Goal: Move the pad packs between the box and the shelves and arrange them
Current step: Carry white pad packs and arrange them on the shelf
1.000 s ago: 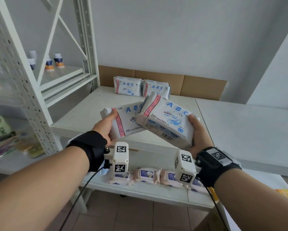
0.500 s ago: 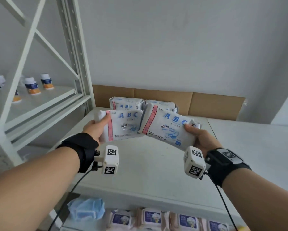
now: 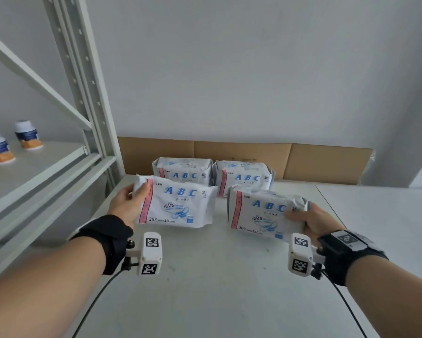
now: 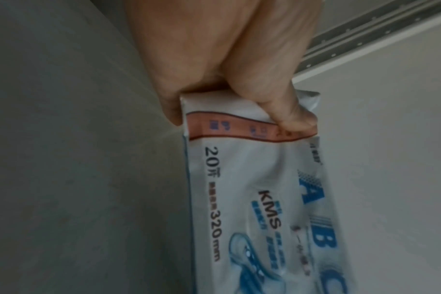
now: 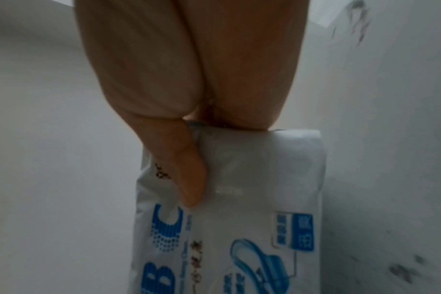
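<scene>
My left hand (image 3: 129,203) grips the left end of a white pad pack (image 3: 178,203) printed ABC, held upright over the white shelf top (image 3: 217,276). The thumb lies across its pink band in the left wrist view, on the same pack (image 4: 259,189). My right hand (image 3: 312,220) grips the right end of a second pack (image 3: 261,213), thumb on its front face (image 5: 239,199). Two more ABC packs (image 3: 183,172) (image 3: 244,176) stand side by side at the back, just behind the held ones.
A flat brown cardboard sheet (image 3: 302,162) leans against the wall behind the packs. A white perforated rack upright (image 3: 88,93) rises at left. Small bottles (image 3: 27,135) stand on the left shelf (image 3: 34,162).
Both hands have carried their packs forward and apart over the shelf top, levelling them in front of the two back packs. The view has risen, so the lower shelf has dropped out of sight.
</scene>
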